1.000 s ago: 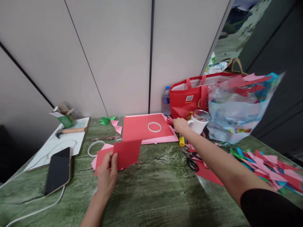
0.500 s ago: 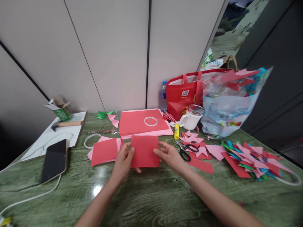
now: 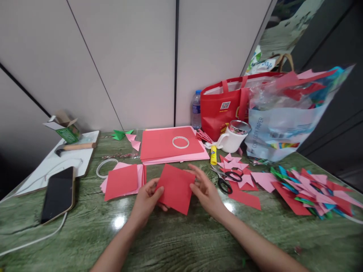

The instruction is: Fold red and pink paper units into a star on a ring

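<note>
A square sheet of red paper (image 3: 176, 189) is held tilted above the table, one corner pointing down toward me. My left hand (image 3: 149, 197) pinches its left edge, thumb on top and fingers underneath. At the right edge, my right hand (image 3: 206, 190) has its thumb on the paper, with some fingers raised behind it. Left of my hands lies a stack of red and pink paper squares (image 3: 121, 182). Behind them rests a pile of larger red and pink sheets (image 3: 159, 145) with a white ring (image 3: 180, 147) on top.
Black-handled scissors (image 3: 225, 185), a yellow glue stick (image 3: 213, 155) and pink paper stars lie to the right. Beyond stand a white mug (image 3: 232, 140), a red bag (image 3: 215, 117) and a plastic bag (image 3: 272, 132). A phone (image 3: 58, 194) and a hammer (image 3: 81, 146) are at left.
The red paper square has turned clockwise from lying straight to tilted, with both hands still at its edges. My right fingers have lifted and spread. The view has shifted slightly.
</note>
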The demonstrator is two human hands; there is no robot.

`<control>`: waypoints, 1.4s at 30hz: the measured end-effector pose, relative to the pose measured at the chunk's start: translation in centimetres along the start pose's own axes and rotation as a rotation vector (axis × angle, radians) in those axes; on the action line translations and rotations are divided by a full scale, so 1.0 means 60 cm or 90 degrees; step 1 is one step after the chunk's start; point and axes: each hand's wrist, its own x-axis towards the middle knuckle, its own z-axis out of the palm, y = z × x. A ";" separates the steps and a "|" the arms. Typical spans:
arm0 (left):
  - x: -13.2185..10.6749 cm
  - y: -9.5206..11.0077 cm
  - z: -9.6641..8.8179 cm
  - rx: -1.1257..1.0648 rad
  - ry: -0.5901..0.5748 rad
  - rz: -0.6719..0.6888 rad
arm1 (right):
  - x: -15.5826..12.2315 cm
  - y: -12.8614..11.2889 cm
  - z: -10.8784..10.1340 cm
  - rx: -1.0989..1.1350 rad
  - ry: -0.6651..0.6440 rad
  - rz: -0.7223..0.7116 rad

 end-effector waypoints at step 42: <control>-0.010 -0.009 0.016 0.010 0.085 0.161 | -0.006 0.010 0.005 0.099 0.003 0.044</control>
